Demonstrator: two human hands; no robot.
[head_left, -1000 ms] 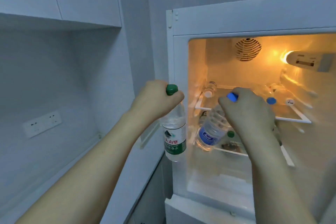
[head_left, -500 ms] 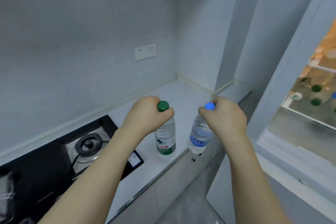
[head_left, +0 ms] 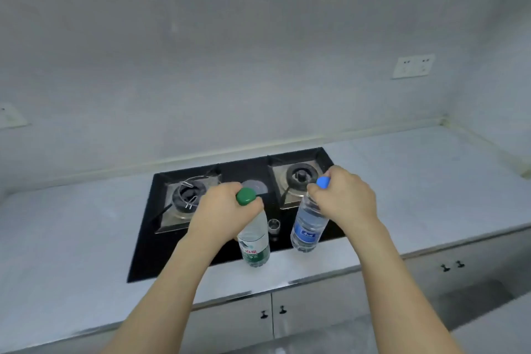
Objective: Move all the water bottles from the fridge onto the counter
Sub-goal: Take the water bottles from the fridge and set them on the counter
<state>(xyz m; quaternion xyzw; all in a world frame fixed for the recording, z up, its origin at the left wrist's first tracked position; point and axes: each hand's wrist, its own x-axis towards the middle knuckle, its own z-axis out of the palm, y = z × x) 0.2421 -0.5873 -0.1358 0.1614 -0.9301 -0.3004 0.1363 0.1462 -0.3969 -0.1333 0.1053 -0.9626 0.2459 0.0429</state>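
Note:
My left hand (head_left: 222, 210) grips the neck of a clear water bottle with a green cap and green label (head_left: 254, 244). My right hand (head_left: 344, 198) grips the neck of a clear bottle with a blue cap and blue label (head_left: 306, 227). Both bottles hang upright at the front edge of the black hob, just over the grey counter (head_left: 71, 238); whether their bases touch it I cannot tell. The fridge is out of view.
A black two-burner gas hob (head_left: 161, 250) is set into the counter, with a knob (head_left: 273, 224) between the bottles. Bare counter stretches left and right (head_left: 431, 187). Cabinet doors with small handles (head_left: 271, 313) sit below. Wall sockets (head_left: 413, 66) are at the upper right.
I have turned left, away from the fridge, which has left the view. Both bottles have moved with my hands from the counter's right end to the front of the hob.

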